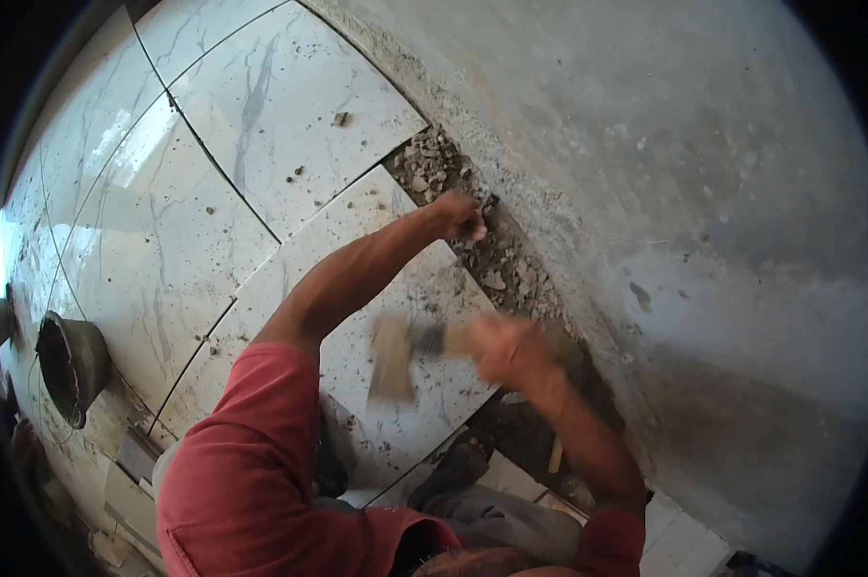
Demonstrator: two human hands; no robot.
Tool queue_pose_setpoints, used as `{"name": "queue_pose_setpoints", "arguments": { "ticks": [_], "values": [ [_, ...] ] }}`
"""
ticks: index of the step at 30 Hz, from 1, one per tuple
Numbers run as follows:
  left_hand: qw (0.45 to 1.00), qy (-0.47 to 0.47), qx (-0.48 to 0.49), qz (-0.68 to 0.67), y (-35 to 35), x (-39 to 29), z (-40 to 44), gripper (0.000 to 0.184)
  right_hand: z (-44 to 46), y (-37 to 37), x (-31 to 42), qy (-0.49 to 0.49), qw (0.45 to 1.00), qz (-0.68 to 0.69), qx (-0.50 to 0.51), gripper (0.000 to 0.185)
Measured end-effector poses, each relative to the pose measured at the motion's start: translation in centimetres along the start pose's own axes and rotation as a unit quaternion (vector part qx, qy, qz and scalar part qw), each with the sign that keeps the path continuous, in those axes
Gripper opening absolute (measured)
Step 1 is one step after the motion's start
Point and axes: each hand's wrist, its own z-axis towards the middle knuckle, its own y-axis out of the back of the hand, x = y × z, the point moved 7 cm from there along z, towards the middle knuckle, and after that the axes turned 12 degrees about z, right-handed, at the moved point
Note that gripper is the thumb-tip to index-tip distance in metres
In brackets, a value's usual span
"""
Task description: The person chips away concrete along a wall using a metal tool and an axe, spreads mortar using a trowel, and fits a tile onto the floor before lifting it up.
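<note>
Tiles [131,226] and rubble [432,165] edge a bare wall [703,183] as a hammer [392,358] juts from the clenched fingers of the right hand [514,351], the left hand [461,217] curled by the rubble.

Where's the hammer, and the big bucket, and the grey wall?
Hammer [392,362]: head camera view, on its blurry head.
Big bucket [94,358]: head camera view, on its outer side.
Grey wall [645,183]: head camera view, on its flat face.
</note>
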Motion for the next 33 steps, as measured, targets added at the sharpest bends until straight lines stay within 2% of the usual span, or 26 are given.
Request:
{"name": "queue_pose_setpoints", "arguments": {
  "ticks": [2,3,4,5,6,7,9,10,11,12,15,16,17,18,19,21,22,23,24,25,26,27,28,29,31,33],
  "values": [
    [0.999,-0.002,-0.02,-0.035,0.6,0.2,1.3,0.018,-0.9,0.9,5.4,0.201,0.971,0.127,0.028,0.01],
    [0.998,0.005,-0.046,-0.036,0.2,-0.3,0.3,0.019,-1.2,1.1,4.6,0.248,0.963,0.105,-0.015,0.011],
    [0.998,0.006,-0.045,-0.035,0.3,-0.1,0.7,0.019,-0.9,0.1,1.5,0.247,0.963,0.105,-0.016,0.011],
    [0.999,0.015,-0.04,-0.013,0.4,0.5,1.7,0.019,0.5,-1.9,-5.5,0.033,0.997,0.063,0.018,0.008],
    [0.999,0.02,-0.036,0.009,0.1,0.2,1.5,0.019,1.1,-1.8,-9.0,-0.179,0.982,0.015,0.051,0.005],
    [0.999,0.014,-0.037,0.01,0.0,-0.3,1.1,0.019,1.1,-1.6,-8.6,-0.175,0.983,0.012,0.047,0.005],
    [0.998,-0.019,-0.047,0.034,0.2,-0.7,0.3,0.019,0.6,-1.2,-5.0,-0.1,0.994,-0.028,0.039,0.005],
    [0.999,-0.001,-0.04,0.035,-0.5,1.1,0.3,0.019,-0.9,-1.3,-2.8,-0.115,0.992,-0.02,0.047,0.005],
    [0.999,0.006,-0.044,0.002,-0.2,0.5,0.6,0.019,-0.5,-1.5,1.0,0.009,0.995,0.064,0.08,0.007],
    [0.998,0.014,-0.049,-0.032,-0.1,0.2,0.8,0.02,-0.7,-1.4,3.7,0.133,0.973,0.147,0.114,0.01],
    [0.998,0.015,-0.058,-0.035,-0.1,0.0,1.1,0.021,-1.5,-5.0,-2.9,0.189,0.969,0.087,0.131,0.013],
    [0.997,0.031,-0.065,-0.039,-0.1,0.4,1.4,0.021,0.1,-3.7,-7.1,-0.03,0.987,0.078,0.134,0.012],
    [0.997,0.026,-0.064,-0.041,-0.3,0.5,1.8,0.021,0.7,-2.0,-10.6,-0.245,0.959,0.062,0.128,0.011],
    [0.998,0.02,-0.057,-0.001,-0.1,0.6,2.4,0.02,1.0,-1.4,-9.9,-0.24,0.961,0.06,0.125,0.011],
    [0.998,0.016,-0.053,0.039,0.0,0.1,2.3,0.02,1.6,-0.7,-8.5,-0.187,0.977,0.046,0.089,0.012],
    [0.997,0.037,-0.073,0.006,-0.5,0.6,0.5,0.019,0.2,-0.3,-2.9,-0.071,0.993,0.061,0.072,0.009],
    [0.994,0.036,-0.098,-0.031,-0.4,-0.4,-0.2,0.017,-0.3,-0.5,-1.6,-0.069,0.993,0.061,0.07,0.009],
    [0.994,0.036,-0.098,-0.031,-0.5,-0.4,-0.2,0.017,-1.0,-0.8,1.7,0.089,0.988,0.094,0.085,0.009],
    [0.995,0.03,-0.089,-0.035,-0.7,-0.6,-0.1,0.017,-2.0,-0.7,4.1,0.246,0.957,0.124,0.097,0.01],
    [0.996,0.026,-0.079,-0.039,-0.7,-0.6,-0.1,0.017,-2.3,-1.2,2.7,0.307,0.943,0.112,0.068,0.008],
    [0.996,0.027,-0.079,-0.039,-0.8,-0.4,-0.1,0.017,-1.8,-1.4,-0.2,0.306,0.943,0.113,0.067,0.008],
    [0.995,0.031,-0.092,-0.037,-0.8,0.1,0.1,0.017,0.0,-1.7,-6.5,0.053,0.992,0.083,0.084,0.009],
    [0.993,0.029,-0.108,-0.036,-0.5,-0.2,0.4,0.016,0.3,-1.2,-11.0,-0.198,0.975,0.044,0.091,0.01],
    [0.993,0.025,-0.111,-0.034,0.1,-0.7,0.8,0.016,0.4,-1.5,-11.0,-0.194,0.976,0.044,0.088,0.01],
    [0.998,-0.005,-0.041,0.04,-0.2,0.0,1.5,0.017,-0.6,-0.7,-7.4,-0.124,0.992,0.003,0.023,0.008],
    [0.998,-0.002,-0.063,0.005,-0.4,-0.6,1.2,0.018,-1.4,0.1,0.2,0.114,0.989,0.079,0.044,0.005]
  ]
}}
